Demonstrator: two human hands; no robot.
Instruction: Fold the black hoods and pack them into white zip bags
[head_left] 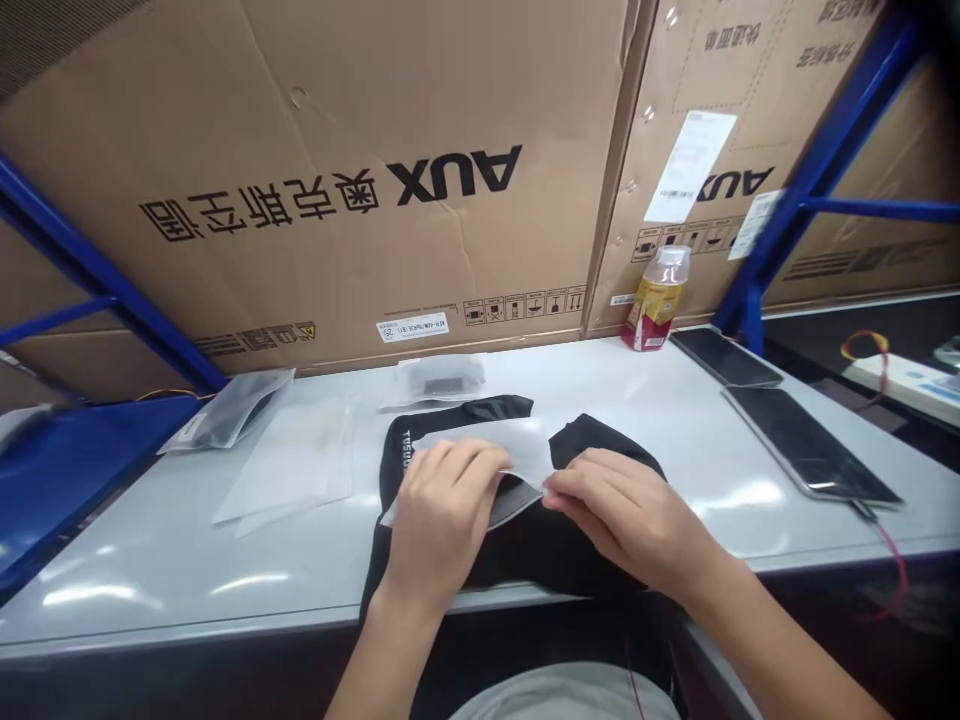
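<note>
Two hands [442,515] [630,515] pinch a pouch [527,445], apparently open.

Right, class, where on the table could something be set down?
Bare table shows between the black cloth and the phones, in front of the bottle. Another patch lies front left, between the flat sheets and near edge. It's crowded mid-table, where left hand and right hand hold a bag over the cloth.

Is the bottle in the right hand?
No, the bottle stands by a box, while the right hand pinches a bag.
</note>
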